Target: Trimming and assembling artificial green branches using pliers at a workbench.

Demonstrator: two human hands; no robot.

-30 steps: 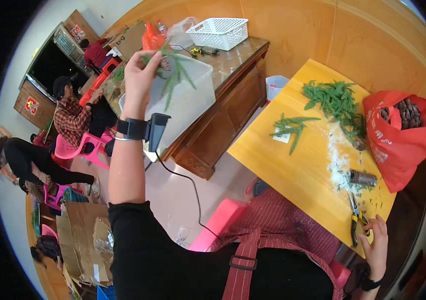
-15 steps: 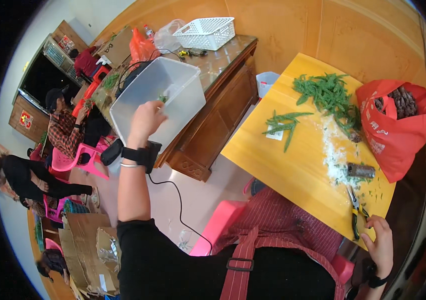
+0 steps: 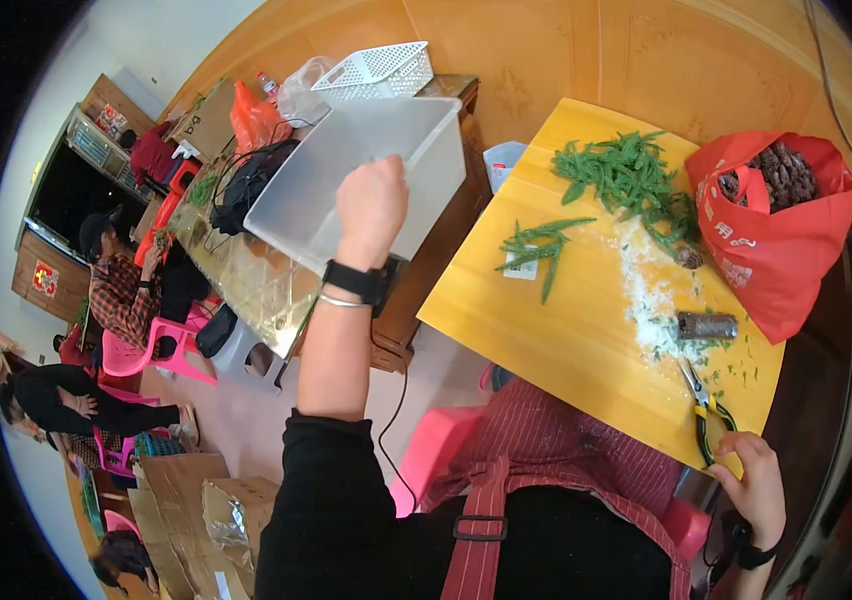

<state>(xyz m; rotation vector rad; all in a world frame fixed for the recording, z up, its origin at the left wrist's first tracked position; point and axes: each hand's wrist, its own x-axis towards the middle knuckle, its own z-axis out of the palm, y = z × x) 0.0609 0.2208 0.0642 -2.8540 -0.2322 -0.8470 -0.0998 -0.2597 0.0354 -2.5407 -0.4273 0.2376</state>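
My left hand (image 3: 374,208) is closed in a fist at the near side of a translucent plastic bin (image 3: 421,140). Its fingertips are hidden, but the bin has moved along with it. At the right front edge of the yellow table my right hand (image 3: 754,485) curls round the handle ends of yellow-and-black pliers (image 3: 702,415). The pliers' handles are spread and their jaws point away from me. Just beyond the jaws lies a dark cylindrical roll (image 3: 707,325), beside white powder (image 3: 651,300) scattered on the wood.
Green sprigs (image 3: 621,180) lie heaped on the yellow table (image 3: 486,290), several more (image 3: 546,245) on a white card. A red bag (image 3: 776,250) of pine cones stands right. White basket (image 3: 376,72) and black cables (image 3: 256,180) occupy the glass-topped desk; people (image 3: 126,300) sit left.
The bin has shifted right and toward the yellow table, with my left hand, which has closed. The green bit by its fingers is no longer visible. My right hand stays at the pliers.
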